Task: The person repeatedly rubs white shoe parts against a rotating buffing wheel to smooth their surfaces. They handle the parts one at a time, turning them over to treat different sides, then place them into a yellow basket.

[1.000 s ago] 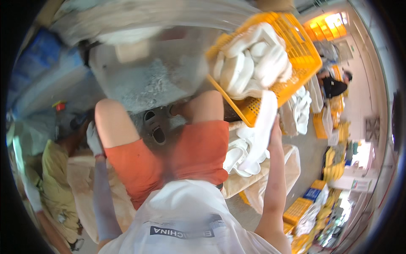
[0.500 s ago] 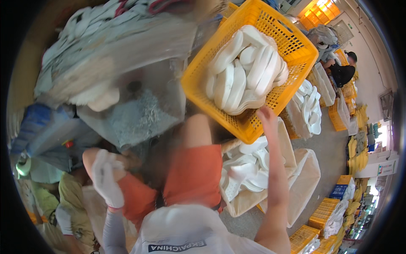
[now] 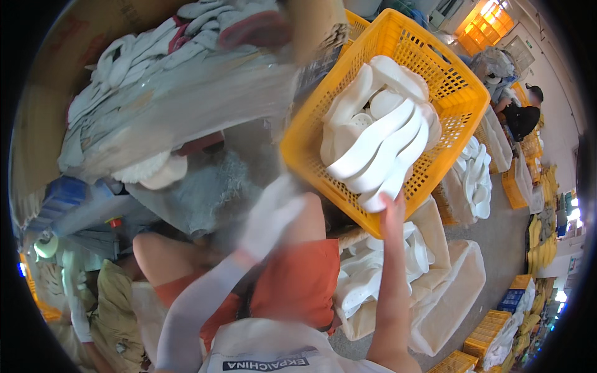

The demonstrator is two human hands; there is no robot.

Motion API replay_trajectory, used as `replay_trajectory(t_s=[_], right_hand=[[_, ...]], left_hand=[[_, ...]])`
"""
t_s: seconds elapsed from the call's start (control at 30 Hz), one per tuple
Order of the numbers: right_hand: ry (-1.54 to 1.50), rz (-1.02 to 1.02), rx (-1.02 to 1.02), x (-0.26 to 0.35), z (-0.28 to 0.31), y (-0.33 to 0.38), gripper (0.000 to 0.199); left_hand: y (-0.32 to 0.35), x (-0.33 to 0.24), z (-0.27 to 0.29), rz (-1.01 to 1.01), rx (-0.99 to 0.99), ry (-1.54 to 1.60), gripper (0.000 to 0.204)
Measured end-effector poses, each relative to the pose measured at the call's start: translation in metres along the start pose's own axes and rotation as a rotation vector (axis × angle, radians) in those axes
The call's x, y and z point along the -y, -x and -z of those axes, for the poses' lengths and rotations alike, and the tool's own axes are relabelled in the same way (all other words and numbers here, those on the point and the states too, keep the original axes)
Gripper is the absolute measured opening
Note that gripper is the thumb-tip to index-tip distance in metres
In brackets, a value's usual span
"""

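A yellow plastic crate (image 3: 292, 146) stands in front of me, tilted in view, with a pile of white shoe soles (image 3: 379, 140) inside. At its near corner, my bare right hand (image 3: 393, 214) pinches the end of one white shoe sole (image 3: 373, 200), the lowest of several lying side by side on the pile. My left hand (image 3: 270, 221), in a white glove, is over my thigh beside the crate's left corner. Motion smears its fingers, and I can see nothing in it.
Below the crate, a cloth-lined container (image 3: 357, 326) holds more white soles. A large carton (image 3: 46, 81) of grey-white pieces with dark red trim stands at the left, above a grey plastic sheet (image 3: 239, 186). Another person (image 3: 522, 118) sits among crates at the far right.
My left hand has swung from the lower left up toward the crate. Several soles have shifted toward the crate's near corner, where my right hand now has one by its end.
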State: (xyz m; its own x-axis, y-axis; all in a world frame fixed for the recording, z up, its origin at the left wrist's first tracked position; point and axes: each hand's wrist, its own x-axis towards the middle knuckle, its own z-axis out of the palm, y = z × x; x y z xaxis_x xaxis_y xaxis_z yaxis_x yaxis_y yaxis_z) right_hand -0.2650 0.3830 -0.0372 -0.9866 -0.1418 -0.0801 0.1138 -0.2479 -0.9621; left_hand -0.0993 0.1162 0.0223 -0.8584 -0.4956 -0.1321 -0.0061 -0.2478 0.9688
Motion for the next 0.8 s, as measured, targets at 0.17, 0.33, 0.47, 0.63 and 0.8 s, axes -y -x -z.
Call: replay_trajectory(t_s=[0.17, 0.33, 0.47, 0.63, 0.8], right_hand=[[0.136, -0.051, 0.015, -0.003, -0.014, 0.076, 0.088], [1.471, 0.350, -0.222, 0.022, 0.008, 0.014, 0.086], [1.459, 0.377, -0.384, 0.034, -0.020, 0.001, 0.084], [1.545, 1.103, 0.185, 0.049, -0.064, 0.014, 0.051], [0.306, 0.322, -0.254, 0.060, -0.070, 0.028, 0.069]], left_hand=[[-0.038, 0.022, -0.064, 0.156, 0.544, 0.270, 0.067], [-0.036, 0.023, -0.066, 0.448, 0.253, 0.374, 0.052], [-0.040, 0.025, -0.077, 0.360, 0.153, 0.526, 0.052], [-0.047, 0.011, -0.093, 0.320, 0.219, 0.614, 0.054], [-0.009, -0.024, -0.088, -0.187, -0.021, -0.394, 0.075]])
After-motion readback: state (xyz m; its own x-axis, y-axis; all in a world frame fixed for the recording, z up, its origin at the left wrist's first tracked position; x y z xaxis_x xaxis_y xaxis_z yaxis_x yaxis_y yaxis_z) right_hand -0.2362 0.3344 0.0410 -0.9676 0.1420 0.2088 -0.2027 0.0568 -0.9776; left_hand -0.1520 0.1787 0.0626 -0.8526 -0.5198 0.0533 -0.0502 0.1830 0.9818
